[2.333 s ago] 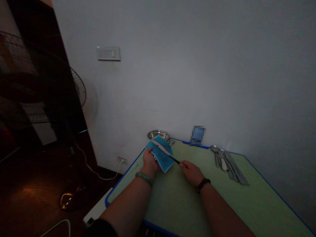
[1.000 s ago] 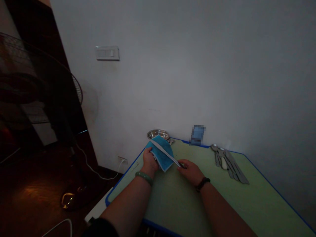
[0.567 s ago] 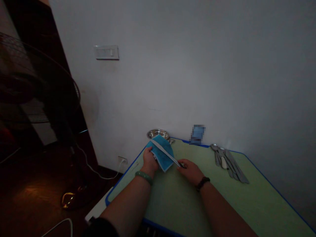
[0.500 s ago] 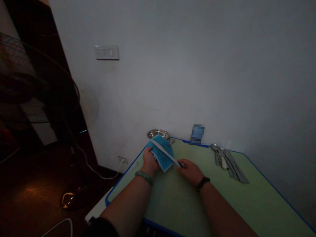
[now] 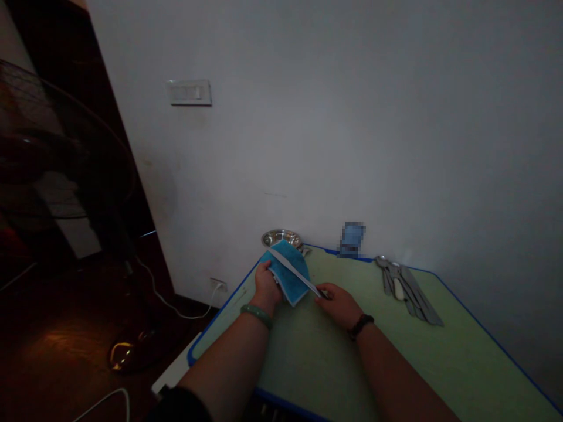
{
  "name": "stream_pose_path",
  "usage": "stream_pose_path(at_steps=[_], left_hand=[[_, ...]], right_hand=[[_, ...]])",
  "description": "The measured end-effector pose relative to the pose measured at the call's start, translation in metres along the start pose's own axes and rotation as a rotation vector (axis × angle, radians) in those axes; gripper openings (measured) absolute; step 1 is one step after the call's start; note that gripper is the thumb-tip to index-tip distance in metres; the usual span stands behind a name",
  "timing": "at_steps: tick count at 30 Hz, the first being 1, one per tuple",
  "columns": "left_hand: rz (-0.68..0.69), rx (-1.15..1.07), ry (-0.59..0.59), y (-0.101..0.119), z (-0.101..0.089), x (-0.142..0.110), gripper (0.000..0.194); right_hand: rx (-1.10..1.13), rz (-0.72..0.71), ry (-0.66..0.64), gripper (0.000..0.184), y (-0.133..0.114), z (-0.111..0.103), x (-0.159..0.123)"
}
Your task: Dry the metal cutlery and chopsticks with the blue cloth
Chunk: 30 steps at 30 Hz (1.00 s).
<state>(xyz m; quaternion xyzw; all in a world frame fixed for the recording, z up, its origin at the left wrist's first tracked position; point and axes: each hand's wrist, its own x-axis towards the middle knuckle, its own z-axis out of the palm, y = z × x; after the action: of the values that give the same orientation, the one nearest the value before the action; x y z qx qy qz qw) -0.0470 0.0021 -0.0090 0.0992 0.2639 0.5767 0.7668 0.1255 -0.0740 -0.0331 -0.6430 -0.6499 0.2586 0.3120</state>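
My left hand point(image 5: 266, 286) is closed on a blue cloth point(image 5: 295, 281), its thumb at the near left edge and the other fingers hidden beneath. Across the cloth lies the long metal blade of a knife point(image 5: 292, 269), pointing to the far left. My right hand point(image 5: 341, 305) grips the knife's handle, most of which the fingers cover. Both hands are above the green table point(image 5: 316, 357). Just behind the cloth is a shiny steel bowl point(image 5: 281, 235), partly covered by it. Pieces of metal cutlery point(image 5: 307, 251) show beside the bowl, too small to name.
Several spoons and flat metal utensils point(image 5: 411, 293), one with a white part, lie together on the table's right. A pixelated blue item point(image 5: 352, 239) stands at the back edge against the wall point(image 5: 352, 129). A floor fan point(image 5: 101, 170) and a power cord point(image 5: 176, 315) are left.
The knife has turned in my right hand since the earliest frame, so its blade shows narrower and paler. Over the last second both hands have stayed almost still.
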Motion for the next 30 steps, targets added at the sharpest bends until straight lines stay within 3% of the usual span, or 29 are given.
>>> stream_pose_path(at_steps=[3,17,30], left_hand=[[-0.019,0.063,-0.034,0.0003,0.0006,-0.0012,0.046],[-0.01,0.123,0.034,0.0005,0.0037,-0.0057,0.036],[-0.005,0.123,0.024,0.0004,0.0053,-0.009,0.033]], right_hand=[[-0.009,-0.003,0.009,0.034,-0.0003,0.0001,-0.0001],[-0.003,0.013,-0.001,0.034,-0.0005,0.0013,-0.0001],[-0.029,0.003,-0.012,0.032,-0.0038,-0.0006,-0.0018]])
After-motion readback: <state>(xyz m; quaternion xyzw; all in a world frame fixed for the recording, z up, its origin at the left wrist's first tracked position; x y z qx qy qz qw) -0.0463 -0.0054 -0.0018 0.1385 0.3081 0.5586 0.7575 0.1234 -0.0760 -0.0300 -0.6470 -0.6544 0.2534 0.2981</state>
